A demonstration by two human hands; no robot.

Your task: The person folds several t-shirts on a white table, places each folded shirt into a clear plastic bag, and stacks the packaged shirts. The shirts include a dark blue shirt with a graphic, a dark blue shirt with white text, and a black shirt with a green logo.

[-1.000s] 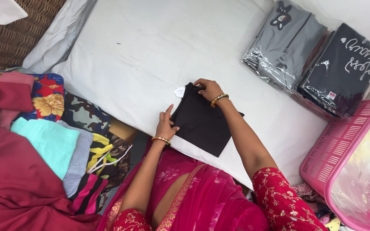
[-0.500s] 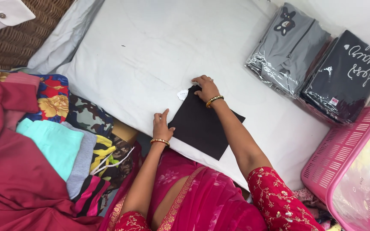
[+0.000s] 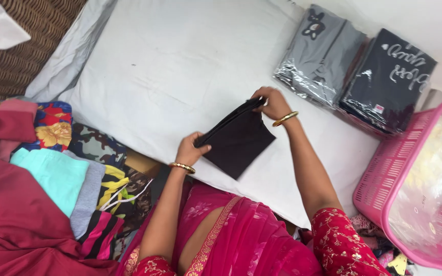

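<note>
Cloth (image 3: pixel 239 140) lifted off sheet (image 3: pixel 180 76) — was flat; both hands pinch edge.

A broad white padded surface (image 3: pixel 180 76), like a mattress or large cushion with a pale grey edge along its left side, fills the middle of the view and slopes from upper left to lower right. Its cover is plain, with faint creases. A folded black cloth (image 3: pixel 239 143) lies near its lower edge, one side lifted off the surface. At the upper right sit two flat garment packs in clear plastic, touching side by side: a grey pack (image 3: pixel 321 53) with a small dark cartoon print, and a black pack (image 3: pixel 387 79) with white lettering. The remaining white cover is bare fabric.
</note>
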